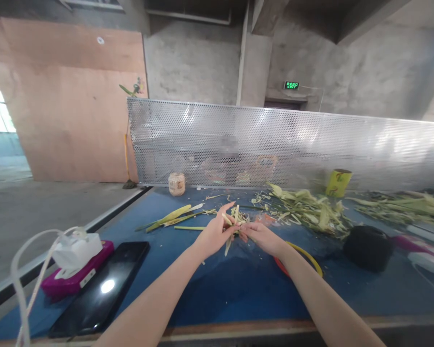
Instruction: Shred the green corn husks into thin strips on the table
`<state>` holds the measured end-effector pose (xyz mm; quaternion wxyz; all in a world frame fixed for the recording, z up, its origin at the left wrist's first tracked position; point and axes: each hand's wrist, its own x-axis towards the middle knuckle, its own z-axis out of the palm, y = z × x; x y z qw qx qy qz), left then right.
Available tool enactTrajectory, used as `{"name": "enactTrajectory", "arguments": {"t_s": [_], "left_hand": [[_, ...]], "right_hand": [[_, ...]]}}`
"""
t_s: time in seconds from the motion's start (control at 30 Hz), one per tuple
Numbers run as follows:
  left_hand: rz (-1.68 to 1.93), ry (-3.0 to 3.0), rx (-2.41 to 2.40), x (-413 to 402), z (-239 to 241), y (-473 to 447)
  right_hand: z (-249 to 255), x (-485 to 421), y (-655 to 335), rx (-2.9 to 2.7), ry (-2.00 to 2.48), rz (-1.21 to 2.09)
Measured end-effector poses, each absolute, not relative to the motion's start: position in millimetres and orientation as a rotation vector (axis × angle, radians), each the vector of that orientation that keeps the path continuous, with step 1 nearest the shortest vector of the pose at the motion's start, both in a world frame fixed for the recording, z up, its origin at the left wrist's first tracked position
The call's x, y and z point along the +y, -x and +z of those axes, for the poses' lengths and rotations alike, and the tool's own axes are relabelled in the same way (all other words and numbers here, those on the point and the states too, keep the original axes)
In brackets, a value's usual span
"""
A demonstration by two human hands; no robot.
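Note:
Over the middle of the blue table, my left hand pinches a small bundle of pale green leaf strips. Fingers of my right hand close on the same strips from the right, with the fingertips of both hands nearly touching. Some strip ends stick up between the hands and one hangs below them. The exact crossing of the strips is hidden by my fingers. Left of my hands lie long yellow-green leaves and a thin green stalk. Small scraps are scattered just behind my hands.
A leaf pile lies at right, near a yellow cylinder and a black rounded object. A yellow-and-red ring shows beneath my right forearm. Left are a phone, purple power strip and jar. Perforated metal panel behind.

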<state>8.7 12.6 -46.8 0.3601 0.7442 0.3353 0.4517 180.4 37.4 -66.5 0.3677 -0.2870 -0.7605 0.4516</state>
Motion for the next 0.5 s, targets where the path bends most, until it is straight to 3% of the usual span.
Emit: {"name": "enactTrajectory", "arguments": {"t_s": [0.5], "left_hand": [[1.102, -1.771, 0.819, 13.3, -40.9, -1.8]], "right_hand": [[-51.8, 27.6, -183.7, -2.108, 0.849, 1.109]]}}
